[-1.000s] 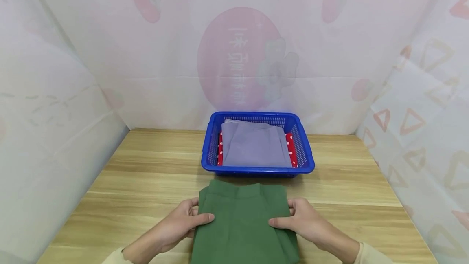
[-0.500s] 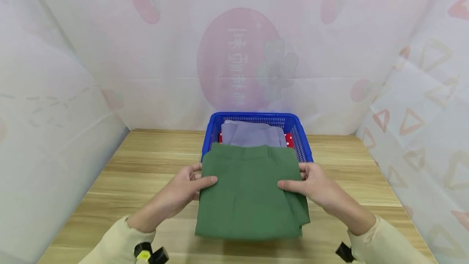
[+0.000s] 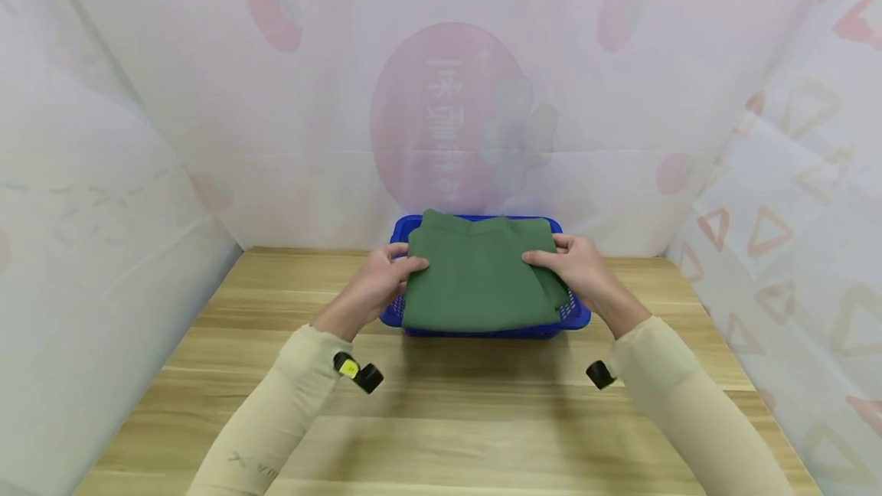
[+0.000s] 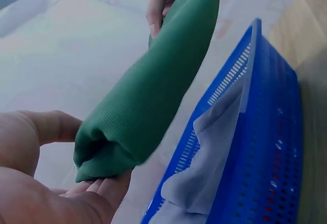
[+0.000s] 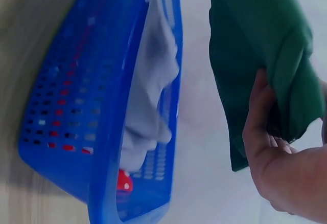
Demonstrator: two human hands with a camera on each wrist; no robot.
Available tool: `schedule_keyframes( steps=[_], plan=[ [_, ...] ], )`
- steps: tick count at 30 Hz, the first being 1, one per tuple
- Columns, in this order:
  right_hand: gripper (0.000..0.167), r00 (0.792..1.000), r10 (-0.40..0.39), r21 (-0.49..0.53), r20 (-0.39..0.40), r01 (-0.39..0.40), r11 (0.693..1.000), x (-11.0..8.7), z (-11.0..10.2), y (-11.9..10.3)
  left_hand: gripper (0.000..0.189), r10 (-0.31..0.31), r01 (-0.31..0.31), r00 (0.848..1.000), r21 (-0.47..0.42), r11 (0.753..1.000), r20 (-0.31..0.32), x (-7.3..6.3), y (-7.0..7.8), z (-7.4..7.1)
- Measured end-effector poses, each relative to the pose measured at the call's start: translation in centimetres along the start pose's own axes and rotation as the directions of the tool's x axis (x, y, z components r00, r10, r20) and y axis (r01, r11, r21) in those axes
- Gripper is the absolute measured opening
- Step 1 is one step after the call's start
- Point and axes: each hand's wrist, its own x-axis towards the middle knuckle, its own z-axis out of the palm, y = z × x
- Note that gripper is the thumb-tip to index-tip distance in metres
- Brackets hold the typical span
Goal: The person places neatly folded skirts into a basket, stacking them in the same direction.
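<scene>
A folded green garment (image 3: 478, 274) hangs level above the blue plastic basket (image 3: 579, 318), hiding most of it in the head view. My left hand (image 3: 380, 278) pinches its left edge, thumb on top and fingers beneath. At the opposite edge my right hand (image 3: 582, 270) grips it the same way. Both wrist views show a gap between the green garment (image 4: 153, 86) and the basket rim. Inside the basket lies a folded grey-purple cloth (image 4: 204, 157). Some red cloth with white dots (image 5: 124, 180) shows below that in the right wrist view.
The basket stands on a wood-grain table (image 3: 468, 427) near its back edge, close to the back wall covering (image 3: 310, 197). Similar printed sheets (image 3: 89, 266) rise along both sides. A small black camera (image 3: 368, 377) is strapped at the left wrist, another (image 3: 599, 374) at the right.
Both hands have lifted the green garment off the table and carried it forward, from in front of the basket to over it. The grey-purple cloth is now covered in the head view.
</scene>
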Motion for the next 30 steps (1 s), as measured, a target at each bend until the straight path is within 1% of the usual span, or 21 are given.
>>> schedule_keyframes(
  steps=[2,4,8,11,14,19,22,26,27,28,30],
  plan=[
    [0.074,0.999,0.016,-0.004,-0.035,-0.016,1.000,1.1,-0.3,0.1,0.075,0.005,-0.005,1.000,-0.009,1.000,-0.012,1.3,-0.1,0.3],
    [0.075,0.998,0.026,-0.004,-0.061,-0.026,1.000,2.0,-0.4,0.4,0.074,0.009,-0.009,1.000,-0.009,1.000,-0.025,2.3,-0.2,0.6],
    [0.077,0.994,0.051,-0.008,-0.092,-0.052,0.999,3.5,-0.4,1.3,0.071,0.001,0.001,0.999,0.032,0.999,-0.054,3.9,-0.7,0.9],
    [0.081,0.992,0.064,-0.029,-0.111,-0.068,0.997,4.1,0.0,2.0,0.070,-0.003,0.007,0.998,0.064,0.998,-0.065,4.6,-1.2,1.0],
    [0.083,0.990,0.054,-0.077,-0.129,-0.065,0.995,4.5,0.4,2.7,0.069,0.003,0.006,0.996,0.095,0.995,-0.093,5.1,-1.7,1.1],
    [0.082,0.986,0.019,-0.193,-0.164,-0.051,0.980,5.0,1.1,3.7,0.064,-0.003,0.029,0.990,0.186,0.982,-0.141,6.0,-2.7,1.0],
    [0.079,0.981,-0.002,-0.275,-0.192,-0.051,0.960,5.4,1.4,4.2,0.059,-0.014,0.053,0.989,0.255,0.966,-0.150,6.3,-3.1,0.9],
    [0.072,0.975,-0.028,-0.371,-0.220,-0.057,0.927,6.1,1.6,5.1,0.050,-0.004,0.054,0.990,0.357,0.933,-0.142,6.4,-3.3,0.8],
    [0.070,0.975,-0.032,-0.398,-0.219,-0.059,0.915,6.3,1.7,5.3,0.048,0.003,0.052,0.990,0.386,0.921,-0.140,6.4,-3.3,0.9],
    [0.066,0.976,-0.030,-0.417,-0.217,-0.065,0.906,6.4,1.7,5.6,0.043,0.008,0.053,0.990,0.421,0.906,-0.142,6.4,-3.4,0.9],
    [0.063,0.977,-0.029,-0.460,-0.213,-0.074,0.885,6.5,1.9,6.0,0.037,0.020,0.063,0.987,0.496,0.866,-0.160,6.4,-3.5,1.1]
  ],
)
